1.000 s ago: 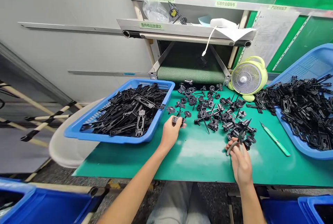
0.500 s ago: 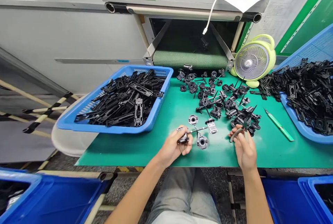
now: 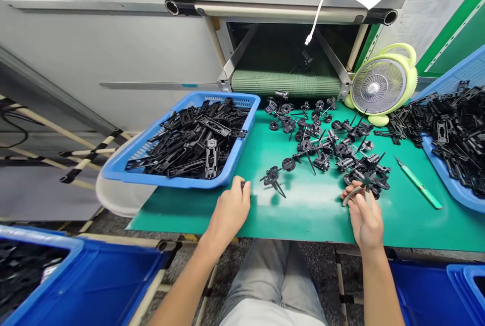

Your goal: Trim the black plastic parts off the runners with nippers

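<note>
My left hand rests on the green mat beside the front corner of a blue basket, its fingers shut on a small dark piece that is mostly hidden. My right hand grips side cutters with tan handles, their tips among a heap of black moulded plastic parts. A spiked black plastic piece lies apart from the heap, between my hands.
The basket is full of flat black plastic parts. A blue tray holds more at the right, beside a green craft knife and a pale green fan. Blue bins stand below the bench.
My left hand has moved left towards the basket, away from the parts in front of the heap. Those loose pieces now lie differently. My right hand still holds the cutters.
</note>
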The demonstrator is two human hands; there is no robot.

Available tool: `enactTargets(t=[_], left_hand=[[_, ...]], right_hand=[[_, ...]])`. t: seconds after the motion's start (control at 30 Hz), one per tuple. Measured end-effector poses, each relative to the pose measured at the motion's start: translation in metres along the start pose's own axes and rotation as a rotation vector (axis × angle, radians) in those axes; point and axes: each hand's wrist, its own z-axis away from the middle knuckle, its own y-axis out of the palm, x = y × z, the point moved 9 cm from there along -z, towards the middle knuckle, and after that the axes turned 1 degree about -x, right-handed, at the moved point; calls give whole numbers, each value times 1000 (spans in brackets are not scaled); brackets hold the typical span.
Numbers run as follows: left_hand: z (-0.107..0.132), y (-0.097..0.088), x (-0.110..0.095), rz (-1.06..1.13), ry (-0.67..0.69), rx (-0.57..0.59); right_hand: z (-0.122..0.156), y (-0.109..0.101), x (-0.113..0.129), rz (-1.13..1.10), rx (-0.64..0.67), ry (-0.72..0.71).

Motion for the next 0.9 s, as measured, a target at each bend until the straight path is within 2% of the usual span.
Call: enactTargets(t=[0.07, 0.13, 0.23, 0.33, 0.4, 0.5, 0.53, 0.6, 0.67, 0.73, 0.83, 0.9], left_hand=[[14, -12, -6, 56, 29, -63], [26, -25, -22, 162, 83, -100], [27, -43, -66, 158, 234, -121], [3, -36, -113, -3, 405, 30], [-16, -19, -125, -128, 457, 168], [-30, 13, -118, -249, 475, 328], [-31, 21, -113, -269, 464, 328], [-27, 29, -103, -302, 409, 221], [-16, 30, -94, -319, 316, 67], [1, 31, -89, -267, 233, -6], [19, 27, -81, -13, 153, 9], [20, 18, -70, 144, 99, 16]], right_hand=[[0, 0, -1, -6, 5, 3], [0, 1, 1, -1, 9, -4], [0, 2, 3, 16, 18, -17], [-1, 2, 1, -1, 19, -6], [-2, 2, -1, -32, 15, -5], [-3, 3, -1, -49, 21, -20], [-3, 3, 0, -41, 23, -25], [-3, 4, 0, -14, 32, -35], [-3, 4, 0, 8, 48, -42], [-2, 4, 1, 13, 65, -52], [-2, 4, 1, 11, 77, -62], [-2, 4, 1, 13, 77, -58]])
